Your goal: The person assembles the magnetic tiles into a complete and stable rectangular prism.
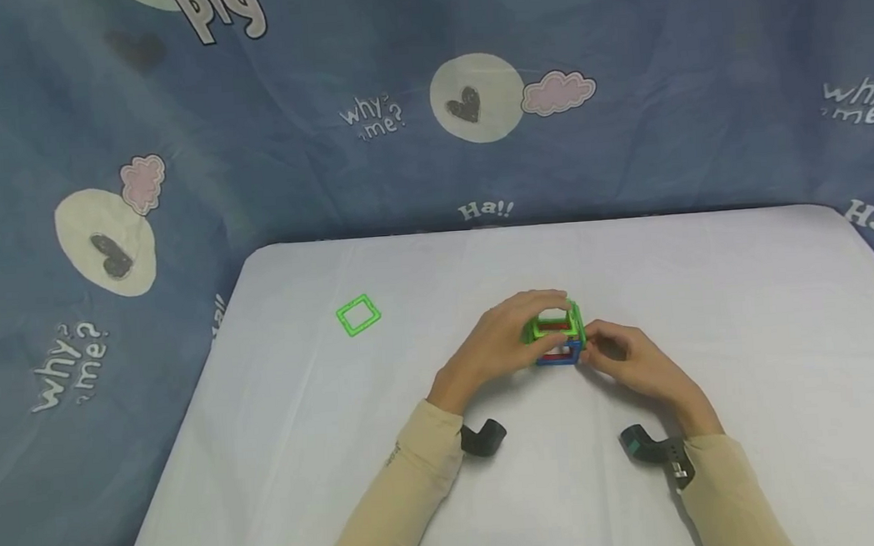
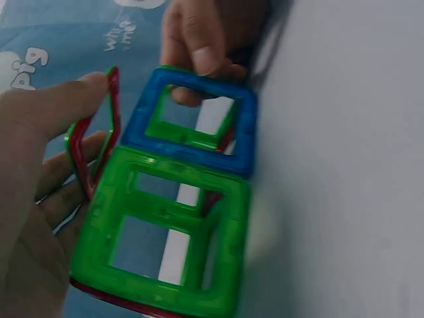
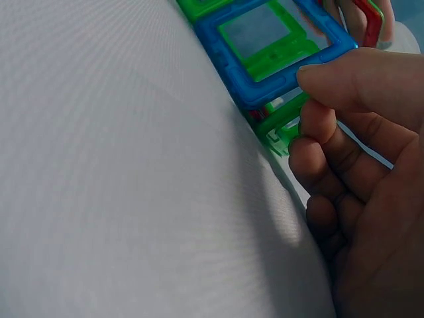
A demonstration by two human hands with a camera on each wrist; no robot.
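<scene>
Magnetic building tiles stand joined as a small open-framed block [image 1: 554, 333] on the white table. A green square tile [image 2: 99, 265] and a blue square tile [image 2: 245, 126] form one side of it, side by side. My left hand [image 1: 501, 336] reaches over the block from the left, and its thumb and fingers pinch a red-and-green tile [image 2: 115, 99] at the block's edge. On the other side my right hand [image 1: 638, 365] pinches the block's blue end, the thumb [image 3: 331, 76] at the blue tile's edge and the other fingers curled below.
A single green square tile [image 1: 366, 324] lies flat on the white table [image 1: 305, 448], back and left of the hands. Behind the table hangs a blue printed cloth [image 1: 327, 188]. Dark wrist cameras [image 1: 485, 439] sit under both sleeves.
</scene>
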